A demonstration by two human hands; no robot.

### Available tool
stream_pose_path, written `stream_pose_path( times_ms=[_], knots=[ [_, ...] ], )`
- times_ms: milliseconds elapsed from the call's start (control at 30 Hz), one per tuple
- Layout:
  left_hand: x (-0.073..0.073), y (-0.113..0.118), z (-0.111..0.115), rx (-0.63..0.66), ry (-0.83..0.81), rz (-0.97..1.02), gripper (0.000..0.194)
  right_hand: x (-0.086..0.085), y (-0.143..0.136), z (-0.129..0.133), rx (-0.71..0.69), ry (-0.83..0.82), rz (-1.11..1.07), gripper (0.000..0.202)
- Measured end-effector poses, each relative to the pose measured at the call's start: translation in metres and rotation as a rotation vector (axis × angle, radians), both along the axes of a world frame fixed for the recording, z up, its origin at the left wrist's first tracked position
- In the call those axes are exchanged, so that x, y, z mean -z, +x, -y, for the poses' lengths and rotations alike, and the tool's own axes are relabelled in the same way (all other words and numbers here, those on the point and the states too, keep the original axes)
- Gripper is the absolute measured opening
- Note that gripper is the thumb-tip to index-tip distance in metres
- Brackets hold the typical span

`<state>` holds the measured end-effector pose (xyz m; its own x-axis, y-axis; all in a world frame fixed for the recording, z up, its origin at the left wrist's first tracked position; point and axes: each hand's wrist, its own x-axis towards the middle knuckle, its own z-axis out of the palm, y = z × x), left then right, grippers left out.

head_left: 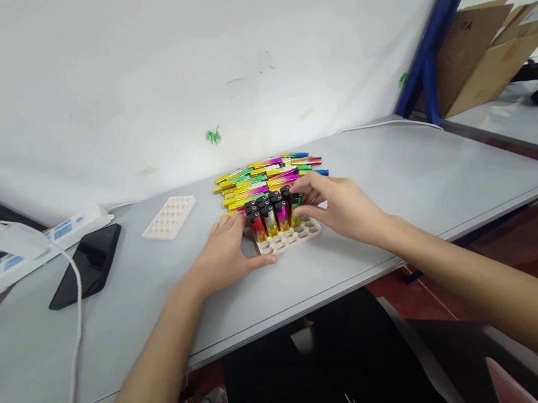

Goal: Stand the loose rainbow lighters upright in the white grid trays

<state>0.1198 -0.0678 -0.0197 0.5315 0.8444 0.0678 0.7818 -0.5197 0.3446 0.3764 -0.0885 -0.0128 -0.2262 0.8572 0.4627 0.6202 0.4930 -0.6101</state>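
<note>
Forearms (146,361): two, bare, reaching from the lower corners over the grey table (401,208).
Left hand (221,252): spread, clenched on nothing; fingers beside the lighters, their tips partly hidden, thumb stretched along the tray's front edge.
Right hand (345,207): thumb and fingers pinching a green-yellow lighter (296,215) at the right end of the front row.
Tray (290,245): pale, holed, between the hands; front holes unfilled.
Standing lighters (270,221): upright in the tray, black tops, red, yellow and pink bodies.
Loose lighters (266,185): lying heaped just behind, towards the wall.
Handling: lighters probably light, stiff, slick-sided; best taken by the upper body, below the black top. Tray likely light and prone to shifting; best steadied at its edge.
Second tray (170,217): flat, left of the heap.
Phone (89,265): black, farther left, beside a power strip (71,230).
</note>
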Motion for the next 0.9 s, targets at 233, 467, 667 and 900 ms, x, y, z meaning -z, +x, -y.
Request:
stream_pose_path(
  times_ms=[233,467,667,900],
  knots=[
    [0.001,-0.001,0.000,0.004,0.016,0.000,0.077,-0.001,0.005,-0.002,0.049,0.060,0.152,0.017],
    [0.004,-0.002,-0.001,0.014,0.017,0.000,0.080,-0.007,0.004,-0.001,0.110,0.254,0.205,0.021],
    [0.003,-0.007,-0.001,-0.006,-0.015,0.017,0.078,-0.013,0.037,-0.063,0.294,0.147,0.225,0.026],
    [-0.002,-0.014,0.000,-0.046,-0.105,0.056,0.087,0.017,0.074,-0.102,0.391,-0.135,0.540,0.031]
  ],
)
